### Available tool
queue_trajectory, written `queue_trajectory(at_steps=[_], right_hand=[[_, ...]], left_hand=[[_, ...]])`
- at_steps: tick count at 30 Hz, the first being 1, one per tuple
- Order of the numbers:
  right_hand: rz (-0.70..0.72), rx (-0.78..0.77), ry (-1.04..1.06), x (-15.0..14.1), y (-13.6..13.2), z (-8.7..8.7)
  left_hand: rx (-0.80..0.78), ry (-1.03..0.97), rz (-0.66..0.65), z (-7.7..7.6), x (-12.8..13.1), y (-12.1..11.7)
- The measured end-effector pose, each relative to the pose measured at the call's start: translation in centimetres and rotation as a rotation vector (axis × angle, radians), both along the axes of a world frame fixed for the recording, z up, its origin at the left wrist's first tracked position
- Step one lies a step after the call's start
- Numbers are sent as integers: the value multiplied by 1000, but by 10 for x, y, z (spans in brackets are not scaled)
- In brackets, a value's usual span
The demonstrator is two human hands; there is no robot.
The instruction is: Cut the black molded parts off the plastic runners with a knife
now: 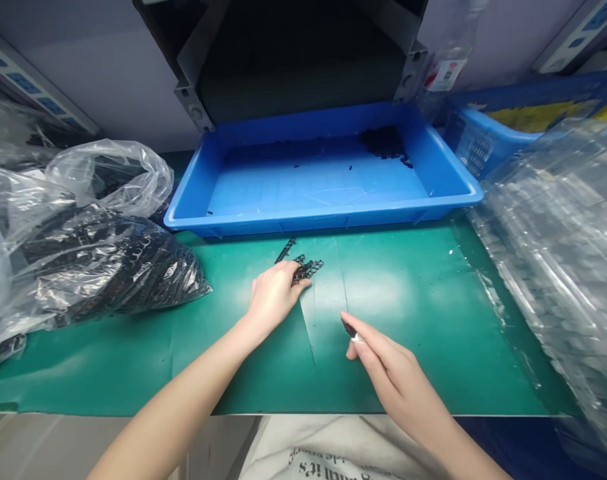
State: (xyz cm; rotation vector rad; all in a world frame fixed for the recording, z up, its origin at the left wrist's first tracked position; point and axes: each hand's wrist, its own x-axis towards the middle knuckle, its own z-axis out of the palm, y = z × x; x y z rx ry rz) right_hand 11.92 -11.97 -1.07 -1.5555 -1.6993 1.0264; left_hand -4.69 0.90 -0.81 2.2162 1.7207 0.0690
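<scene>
My left hand (277, 291) is closed around a few black perforated plastic strips (308, 269) just above the green mat. Their ends stick out past the fingertips, and the rest is hidden by the hand. To the right and nearer to me, my right hand (378, 353) pinches a small dark piece (350, 329) between thumb and fingers. Something white shows at the thumb there. What kind of piece it is cannot be made out. The two hands are apart from each other.
A blue tray (323, 215) with small black parts (383, 142) stands behind the hands. At left lie clear bags of black strips (118, 260). Stacked clear plastic trays (558, 253) fill the right side, near a blue basket (483, 133). A green mat (408, 287) covers the table.
</scene>
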Motion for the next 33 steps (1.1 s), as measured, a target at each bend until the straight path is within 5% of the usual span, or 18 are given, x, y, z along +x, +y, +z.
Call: queue_trajectory(at_steps=[16, 24, 30, 33], right_hand=[[-28, -143, 75, -3, 6, 4], [-203, -216, 268, -4, 21, 10], [-110, -480, 675, -11, 28, 12], [-88, -409, 602, -12, 26, 12]], left_hand=[[97, 41, 127, -6, -4, 2], [-172, -512, -6, 23, -3, -58], [-506, -846, 177, 18, 0, -77], [-629, -1037, 270, 9, 0, -81]])
